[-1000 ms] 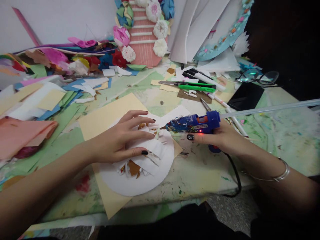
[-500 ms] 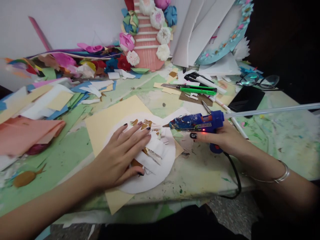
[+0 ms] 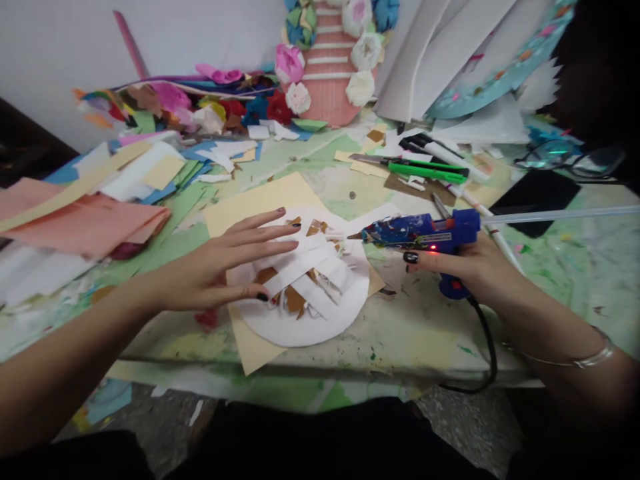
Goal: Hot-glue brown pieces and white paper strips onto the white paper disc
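Note:
Fingers spread, my left hand (image 3: 245, 250) is over the left part of a round white paper piece (image 3: 325, 333). White strips (image 3: 295, 270) and brown scraps (image 3: 295, 303) lie across the middle of that piece. Beneath it, a cream sheet (image 3: 253, 353) sticks out at the corners. My right hand (image 3: 480, 263) grips a blue hot glue gun (image 3: 420, 230) with its red light lit. Its nozzle points left, close to the right side of the strips; whether it touches them I cannot tell. A clear glue stick (image 3: 560, 215) extends from the back of the gun.
Behind the gun lie a green utility knife (image 3: 427, 171), a black phone (image 3: 535, 200) and glasses (image 3: 595, 162). Folded salmon paper (image 3: 100, 223) and many scraps cover the left side. A pink panel with paper flowers (image 3: 325, 93) leans at the back. The gun's black cord (image 3: 490, 347) hangs over the front edge.
My left hand has lifted and drawn back to the left, uncovering more of the white strips and brown scraps. The whole view has shifted, and the glue gun stays in my right hand.

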Tool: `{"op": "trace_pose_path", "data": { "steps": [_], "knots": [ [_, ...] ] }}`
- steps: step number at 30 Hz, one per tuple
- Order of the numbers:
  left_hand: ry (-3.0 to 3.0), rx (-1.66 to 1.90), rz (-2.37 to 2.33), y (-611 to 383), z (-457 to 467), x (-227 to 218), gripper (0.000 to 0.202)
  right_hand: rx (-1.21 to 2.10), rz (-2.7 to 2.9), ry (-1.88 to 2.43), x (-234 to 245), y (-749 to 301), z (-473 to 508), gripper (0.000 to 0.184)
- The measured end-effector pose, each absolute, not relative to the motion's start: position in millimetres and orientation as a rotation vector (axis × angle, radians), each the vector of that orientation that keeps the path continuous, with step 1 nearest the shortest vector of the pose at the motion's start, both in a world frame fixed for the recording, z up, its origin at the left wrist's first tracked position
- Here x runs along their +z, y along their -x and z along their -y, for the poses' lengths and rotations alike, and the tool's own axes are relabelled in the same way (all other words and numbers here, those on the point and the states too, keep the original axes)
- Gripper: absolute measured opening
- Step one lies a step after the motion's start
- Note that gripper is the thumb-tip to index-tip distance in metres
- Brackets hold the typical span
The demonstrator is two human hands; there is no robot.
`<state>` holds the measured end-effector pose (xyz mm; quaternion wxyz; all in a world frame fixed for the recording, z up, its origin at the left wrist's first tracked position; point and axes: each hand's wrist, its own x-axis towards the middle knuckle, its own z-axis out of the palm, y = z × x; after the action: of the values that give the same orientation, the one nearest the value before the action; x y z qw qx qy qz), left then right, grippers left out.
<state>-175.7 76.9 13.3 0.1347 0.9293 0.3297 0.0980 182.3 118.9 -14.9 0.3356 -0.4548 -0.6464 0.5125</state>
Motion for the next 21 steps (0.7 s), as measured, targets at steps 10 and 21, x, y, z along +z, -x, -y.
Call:
{"op": "trace_pose_path", "data": {
  "steps": [10,21],
  "knots": [
    [-2.770,0.325,-0.993,183.3,-65.7,6.2,0.056,1.256,1.600,1.409,-23.7,-181.6,-117.3,0.033],
    [-2.819,0.264,-1.143,176.3,-70.6,-2.2,0.065,1.281,1.590,1.332,-25.6,-186.3,-117.6,0.031]
  ]
}}
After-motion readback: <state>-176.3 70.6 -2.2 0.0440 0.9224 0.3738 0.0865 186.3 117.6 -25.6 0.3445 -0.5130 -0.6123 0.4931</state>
